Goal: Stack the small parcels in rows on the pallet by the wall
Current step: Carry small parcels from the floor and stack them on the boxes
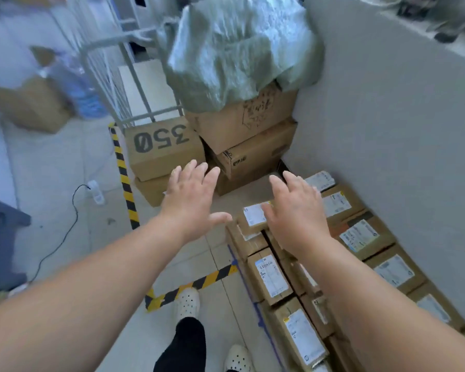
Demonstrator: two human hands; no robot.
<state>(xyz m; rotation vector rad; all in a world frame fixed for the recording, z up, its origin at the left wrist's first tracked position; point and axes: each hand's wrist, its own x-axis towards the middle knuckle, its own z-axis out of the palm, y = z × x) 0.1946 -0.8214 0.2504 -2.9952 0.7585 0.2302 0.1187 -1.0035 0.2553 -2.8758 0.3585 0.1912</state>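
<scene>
Small brown parcels with white labels point(271, 276) lie in rows along the grey wall point(387, 146) at the lower right. The pallet under them is hidden apart from a blue edge point(255, 296). My left hand point(191, 197) hovers with fingers spread over the floor, left of the rows, and holds nothing. My right hand point(295, 210) is also spread and empty. It hangs just above the far end parcel point(253, 214) of the near rows; whether it touches it I cannot tell.
Larger cartons point(242, 157) stack up beyond the rows, one marked 350 point(161, 146), with a green sack point(234, 52) on top. A white wire cage point(113, 76) stands behind. Black-and-yellow tape point(124, 175) marks the floor. A cable point(73, 216) lies left. My feet are at the bottom.
</scene>
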